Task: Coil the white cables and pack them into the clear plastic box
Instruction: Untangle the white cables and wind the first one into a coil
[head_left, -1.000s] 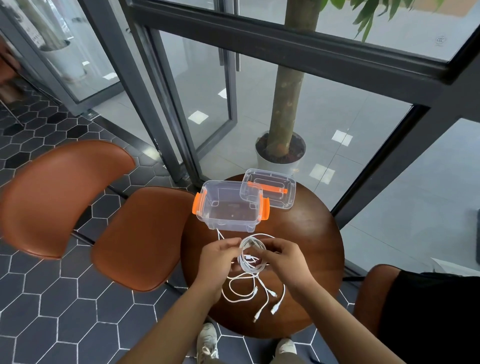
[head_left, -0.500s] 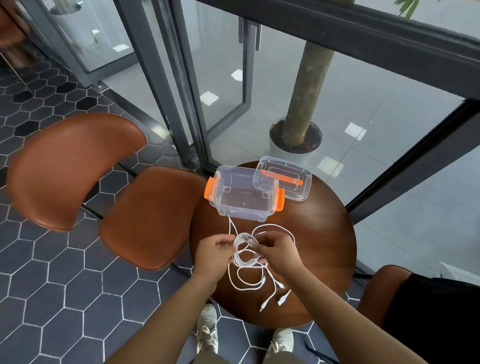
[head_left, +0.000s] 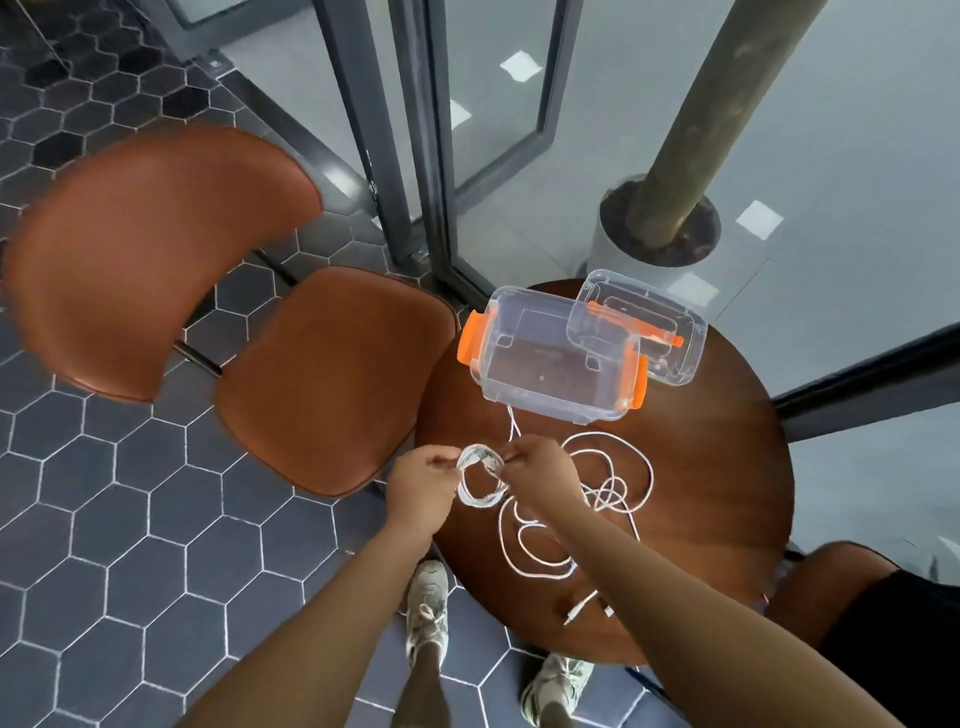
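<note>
A small coil of white cable (head_left: 480, 480) hangs between my hands above the near left edge of the round wooden table (head_left: 727, 467). My left hand (head_left: 423, 486) pinches its left side and my right hand (head_left: 540, 475) pinches its right side. More white cable (head_left: 613, 488) lies in loose loops on the table under and right of my right hand, with plug ends (head_left: 582, 608) near the front edge. The clear plastic box (head_left: 550, 358) with orange latches stands open and empty at the table's far side. Its clear lid (head_left: 641, 325) leans on the box's right rear corner.
A brown chair (head_left: 332, 374) stands close to the table's left side. A second brown seat (head_left: 831, 587) is at the near right. Glass doors with dark frames and a potted tree trunk (head_left: 660, 228) are behind the table. My shoes (head_left: 428, 608) are on the hexagon floor tiles.
The view has tilted down and closer. The coil between my hands is tighter and sits further left, and the loose cable loops now spread out more to the right on the table.
</note>
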